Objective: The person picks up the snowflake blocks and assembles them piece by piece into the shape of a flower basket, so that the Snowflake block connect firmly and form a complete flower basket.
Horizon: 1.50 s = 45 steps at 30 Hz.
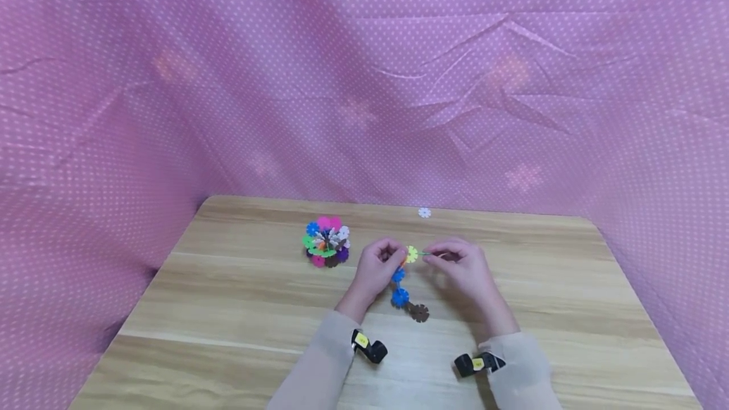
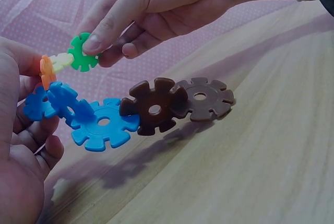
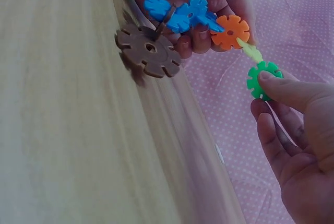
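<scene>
A chain of notched plastic snowflake discs hangs between the two hands. My left hand [image 1: 377, 271] grips it at the orange disc [image 3: 230, 32]. In the right wrist view, a yellow disc [image 3: 250, 50] joins the orange one to a green disc [image 3: 262, 80]. The thumb and fingers of my right hand [image 1: 460, 264] pinch that green disc. Several blue discs [image 2: 104, 125] run down from the orange one, slotted together at angles. Two brown discs [image 2: 206, 98] form the chain's lower end, close over the tabletop with their shadow beneath.
On the wooden table [image 1: 228, 309], a ball-like cluster of many-coloured discs [image 1: 326, 244] stands left of the hands. One loose white disc [image 1: 424, 212] lies near the far edge. Pink dotted cloth [image 1: 364, 81] hangs behind the table and along both sides.
</scene>
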Tool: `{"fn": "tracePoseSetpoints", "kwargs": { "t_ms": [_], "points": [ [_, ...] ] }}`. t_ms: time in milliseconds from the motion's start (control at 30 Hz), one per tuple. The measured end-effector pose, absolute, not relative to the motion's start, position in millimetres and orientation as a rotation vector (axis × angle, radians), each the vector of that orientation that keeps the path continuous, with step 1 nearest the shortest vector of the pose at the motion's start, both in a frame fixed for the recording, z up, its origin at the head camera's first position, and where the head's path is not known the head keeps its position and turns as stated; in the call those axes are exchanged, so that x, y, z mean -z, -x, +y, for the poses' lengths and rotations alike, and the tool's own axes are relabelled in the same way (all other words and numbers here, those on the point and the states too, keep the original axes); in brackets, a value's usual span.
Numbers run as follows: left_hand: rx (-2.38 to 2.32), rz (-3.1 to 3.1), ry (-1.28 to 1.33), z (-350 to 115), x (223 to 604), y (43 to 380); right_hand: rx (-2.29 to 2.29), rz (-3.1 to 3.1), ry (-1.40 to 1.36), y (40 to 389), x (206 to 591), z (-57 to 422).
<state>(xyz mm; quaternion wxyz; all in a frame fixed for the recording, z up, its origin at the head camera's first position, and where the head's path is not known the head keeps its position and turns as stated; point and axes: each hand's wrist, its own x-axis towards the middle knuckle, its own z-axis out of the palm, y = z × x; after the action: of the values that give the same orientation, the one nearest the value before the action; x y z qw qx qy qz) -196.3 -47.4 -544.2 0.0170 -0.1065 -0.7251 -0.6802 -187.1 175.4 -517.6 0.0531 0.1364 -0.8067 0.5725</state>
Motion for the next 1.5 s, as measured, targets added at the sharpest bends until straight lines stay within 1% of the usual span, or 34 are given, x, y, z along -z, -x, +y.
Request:
{"fn": "tracePoseSetpoints", "kwargs": {
  "t_ms": [300,567,967,1367,1500],
  "points": [
    [2.112,-2.238,0.366,-49,545,197,-1.614,-2.484,-0.464,189,515,172],
    [2.094,-2.23,0.411,-48,545,198,-1.606,-2.485,-0.514,190,515,173],
    [2.127,-2.208,0.42,-48,546,198,-1.461,-2.499,-0.562,185,511,171],
    [2.185,-2.156,0.445,-48,546,198,-1.304,-2.392,-0.698,180,512,166],
    [2.216,-2.146,0.452,-47,545,197,-1.309,-2.401,-0.683,179,510,167]
  ]
}}
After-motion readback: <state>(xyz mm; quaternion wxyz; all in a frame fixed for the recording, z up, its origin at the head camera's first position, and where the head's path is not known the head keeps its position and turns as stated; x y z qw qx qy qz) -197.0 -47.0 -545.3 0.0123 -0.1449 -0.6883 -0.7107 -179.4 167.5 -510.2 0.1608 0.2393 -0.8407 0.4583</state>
